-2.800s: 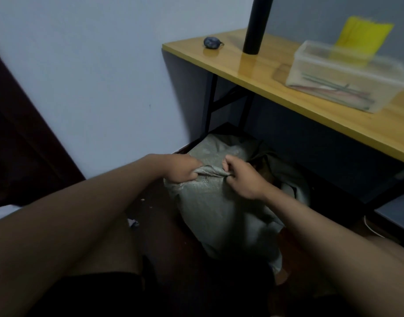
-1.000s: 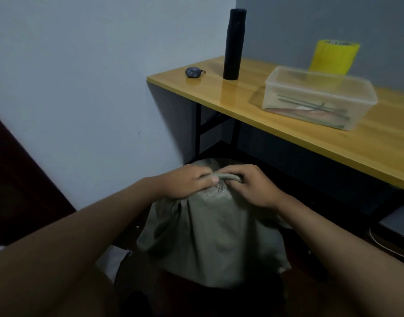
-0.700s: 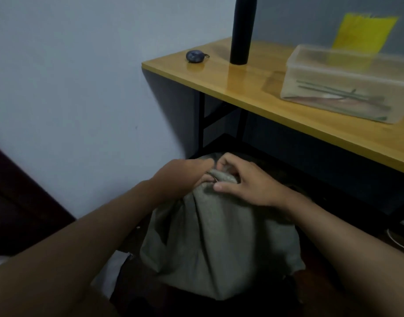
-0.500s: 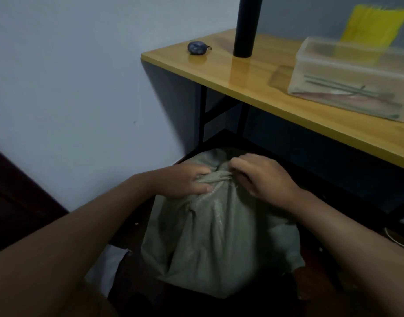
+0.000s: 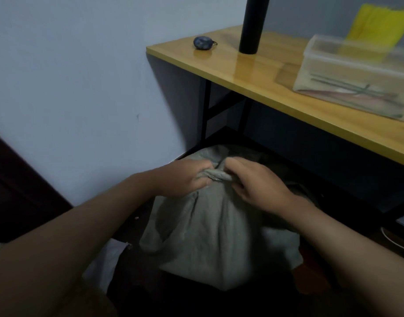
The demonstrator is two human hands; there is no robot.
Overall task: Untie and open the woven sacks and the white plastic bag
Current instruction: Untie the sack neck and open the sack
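Note:
A grey-green woven sack (image 5: pixel 210 236) stands on the dark floor under the table edge, its top gathered into a twisted neck (image 5: pixel 215 175). My left hand (image 5: pixel 185 179) grips the neck from the left with curled fingers. My right hand (image 5: pixel 255 184) pinches the same neck from the right. The tie itself is hidden between my fingers. More sack fabric (image 5: pixel 242 154) shows behind my hands. Something white (image 5: pixel 278 239) peeks out at the sack's right side; whether it is the plastic bag I cannot tell.
A yellow wooden table (image 5: pixel 253 74) with black legs stands over the sack, carrying a black cylinder (image 5: pixel 253 24), a small dark blue object (image 5: pixel 202 43), a clear plastic box (image 5: pixel 356 76) and a yellow item (image 5: pixel 377 26). White wall on the left, dark door (image 5: pixel 18 191) beside it.
The view has shifted slightly while both hands kept working at the sack's twisted neck. My right hand's fingers have regripped the neck from on top to its right side.

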